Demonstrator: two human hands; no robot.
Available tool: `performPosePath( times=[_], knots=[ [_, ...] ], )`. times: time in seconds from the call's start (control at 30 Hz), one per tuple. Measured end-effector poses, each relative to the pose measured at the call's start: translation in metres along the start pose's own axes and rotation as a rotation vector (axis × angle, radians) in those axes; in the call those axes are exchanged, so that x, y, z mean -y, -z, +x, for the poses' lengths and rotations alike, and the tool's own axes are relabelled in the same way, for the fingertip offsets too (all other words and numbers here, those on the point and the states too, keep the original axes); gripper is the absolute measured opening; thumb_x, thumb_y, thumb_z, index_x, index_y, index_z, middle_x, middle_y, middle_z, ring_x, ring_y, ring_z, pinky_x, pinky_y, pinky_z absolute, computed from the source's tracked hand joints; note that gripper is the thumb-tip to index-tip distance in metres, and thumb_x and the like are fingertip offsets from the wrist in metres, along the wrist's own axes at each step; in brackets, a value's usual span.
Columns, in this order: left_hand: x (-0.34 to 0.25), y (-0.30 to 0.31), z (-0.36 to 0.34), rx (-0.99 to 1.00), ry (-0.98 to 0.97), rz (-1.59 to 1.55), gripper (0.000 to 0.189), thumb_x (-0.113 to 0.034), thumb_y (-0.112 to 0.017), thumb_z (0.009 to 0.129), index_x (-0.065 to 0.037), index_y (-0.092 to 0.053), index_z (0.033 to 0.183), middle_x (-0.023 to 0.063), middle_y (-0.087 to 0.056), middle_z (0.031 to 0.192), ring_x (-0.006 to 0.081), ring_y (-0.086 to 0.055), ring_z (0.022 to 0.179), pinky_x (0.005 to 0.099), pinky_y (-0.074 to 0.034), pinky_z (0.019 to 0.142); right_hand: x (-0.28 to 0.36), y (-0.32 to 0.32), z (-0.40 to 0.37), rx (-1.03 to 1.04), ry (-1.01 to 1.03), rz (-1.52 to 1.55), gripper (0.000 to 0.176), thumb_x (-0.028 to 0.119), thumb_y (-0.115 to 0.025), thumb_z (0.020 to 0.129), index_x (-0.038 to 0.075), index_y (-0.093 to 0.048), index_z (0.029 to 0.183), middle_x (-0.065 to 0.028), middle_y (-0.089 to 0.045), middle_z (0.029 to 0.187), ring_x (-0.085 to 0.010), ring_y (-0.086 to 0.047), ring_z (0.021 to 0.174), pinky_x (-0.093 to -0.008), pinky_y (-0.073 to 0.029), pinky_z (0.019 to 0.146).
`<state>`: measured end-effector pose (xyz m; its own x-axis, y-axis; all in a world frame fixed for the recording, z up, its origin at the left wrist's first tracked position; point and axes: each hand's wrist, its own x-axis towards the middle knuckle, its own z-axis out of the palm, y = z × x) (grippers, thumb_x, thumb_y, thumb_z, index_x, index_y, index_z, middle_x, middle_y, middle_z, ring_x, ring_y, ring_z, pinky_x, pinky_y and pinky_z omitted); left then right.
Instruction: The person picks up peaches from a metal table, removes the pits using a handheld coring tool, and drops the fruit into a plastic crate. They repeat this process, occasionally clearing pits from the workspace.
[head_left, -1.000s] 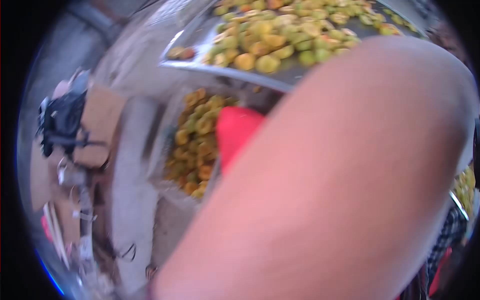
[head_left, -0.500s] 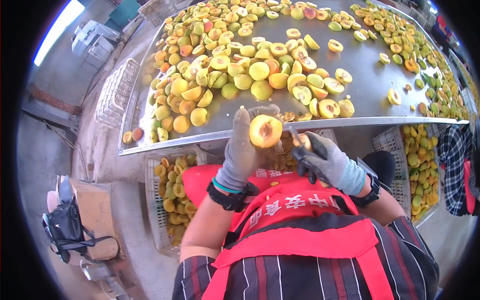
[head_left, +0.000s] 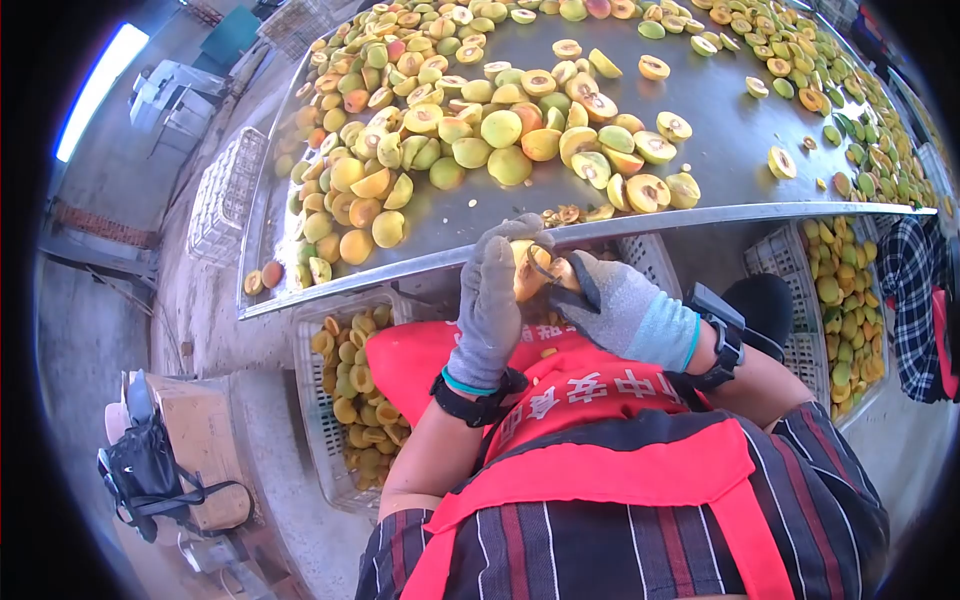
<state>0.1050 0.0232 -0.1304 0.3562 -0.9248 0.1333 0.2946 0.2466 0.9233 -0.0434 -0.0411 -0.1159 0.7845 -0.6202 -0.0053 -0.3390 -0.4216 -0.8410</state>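
My left hand, in a grey glove, is wrapped round a peach half with its cut face turned to the right. My right hand, in a grey glove with dark fingers, grips a pitting tool by its light wooden handle. The tool's thin curved metal end lies against the cut face. Both hands meet just in front of the table's edge, over my red apron.
The metal table carries a heap of peach halves and more along its right side. Crates of halves stand below: one at left, one at right. A person's plaid sleeve shows at far right. A black bag rests by a cardboard box.
My right hand has moved left, bringing the tool to the peach half. The left hand has turned the half's cut face toward the right hand. The view has shifted slightly.
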Motion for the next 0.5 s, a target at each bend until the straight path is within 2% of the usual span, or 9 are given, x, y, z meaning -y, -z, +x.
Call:
performPosePath(
  times=[0.07,0.1,0.17,0.2,0.27,0.3,0.37,0.43,0.5],
  knots=[
    [0.0,-0.003,0.0,-0.011,-0.067,0.051,0.036,-0.03,-0.037,0.097,0.001,-0.055,0.104,0.0104,-0.059,0.101,0.0157,-0.054,0.095,0.0309,-0.042,0.089,-0.007,-0.009,-0.003,-0.087,0.149,-0.056,0.03,0.025,-0.059,0.083,0.002,-0.051,0.099,-0.0226,-0.06,0.077,-0.04,-0.058,0.068,-0.0427,-0.047,0.061],
    [0.001,-0.003,0.001,-0.01,-0.067,0.053,0.036,-0.03,-0.037,0.097,0.001,-0.055,0.104,0.0104,-0.059,0.101,0.0157,-0.054,0.095,0.0309,-0.042,0.089,0.003,-0.005,-0.003,-0.088,0.15,-0.055,0.03,0.025,-0.059,0.083,0.002,-0.051,0.099,-0.0226,-0.06,0.077,-0.04,-0.058,0.068,-0.0427,-0.047,0.061],
    [0.007,-0.002,0.003,-0.046,-0.117,0.199,0.05,-0.043,-0.035,0.095,0.002,-0.053,0.107,0.0118,-0.06,0.098,0.0181,-0.057,0.09,0.0307,-0.046,0.081,0.029,0.007,-0.004,0.279,-0.39,0.529,0.029,0.025,-0.057,0.083,0.001,-0.051,0.099,-0.0222,-0.059,0.075,-0.0413,-0.057,0.064,-0.0442,-0.047,0.059],
    [0.005,-0.004,0.003,-0.048,-0.118,0.199,0.05,-0.043,-0.035,0.095,0.002,-0.053,0.107,0.0118,-0.06,0.098,0.0181,-0.057,0.09,0.0307,-0.046,0.081,0.027,0.006,-0.005,0.281,-0.39,0.528,0.029,0.025,-0.057,0.083,0.001,-0.051,0.099,-0.0222,-0.059,0.075,-0.0413,-0.057,0.064,-0.0442,-0.047,0.059],
    [0.001,-0.007,0.002,-0.088,-0.032,0.125,0.045,-0.038,-0.036,0.096,0.002,-0.056,0.102,0.0119,-0.061,0.092,0.0177,-0.057,0.086,0.0303,-0.046,0.08,0.017,-0.003,-0.007,0.238,-0.236,0.577,0.028,0.025,-0.057,0.084,0.001,-0.05,0.097,-0.0175,-0.059,0.071,-0.0345,-0.059,0.06,-0.041,-0.047,0.056],
    [0.002,-0.008,0.002,-0.087,-0.032,0.125,0.045,-0.038,-0.036,0.096,0.002,-0.056,0.102,0.0119,-0.061,0.092,0.0177,-0.057,0.086,0.0303,-0.046,0.08,0.01,-0.009,-0.006,0.237,-0.236,0.577,0.028,0.025,-0.057,0.084,0.001,-0.05,0.097,-0.0175,-0.059,0.071,-0.0345,-0.059,0.06,-0.041,-0.047,0.056],
    [0.004,-0.011,0.002,-0.122,0.004,0.078,0.04,-0.032,-0.037,0.096,0.003,-0.057,0.097,0.0118,-0.062,0.087,0.0178,-0.058,0.082,0.03,-0.046,0.079,-0.006,-0.021,-0.005,-0.084,0.176,-0.158,0.028,0.025,-0.059,0.083,0.002,-0.05,0.098,-0.0105,-0.059,0.07,-0.0221,-0.059,0.055,-0.0345,-0.047,0.053],
    [0.009,-0.012,0.003,-0.148,-0.071,0.121,0.035,-0.028,-0.04,0.096,0.001,-0.058,0.095,0.0092,-0.062,0.085,0.015,-0.057,0.08,0.0284,-0.045,0.079,0.005,-0.018,-0.001,-0.095,0.196,-0.06,0.029,0.025,-0.06,0.082,0.001,-0.051,0.097,-0.0114,-0.06,0.07,-0.0223,-0.06,0.057,-0.0341,-0.047,0.053],
    [0.011,-0.013,0.004,-0.174,-0.148,0.164,0.03,-0.025,-0.043,0.095,0.0,-0.059,0.092,0.0066,-0.061,0.083,0.0123,-0.055,0.079,0.0268,-0.043,0.078,0.029,-0.002,-0.001,0.335,-0.404,0.53,0.027,0.021,-0.057,0.084,0.004,-0.047,0.103,-0.0192,-0.059,0.071,-0.0336,-0.06,0.063,-0.0386,-0.048,0.056]
  ],
)
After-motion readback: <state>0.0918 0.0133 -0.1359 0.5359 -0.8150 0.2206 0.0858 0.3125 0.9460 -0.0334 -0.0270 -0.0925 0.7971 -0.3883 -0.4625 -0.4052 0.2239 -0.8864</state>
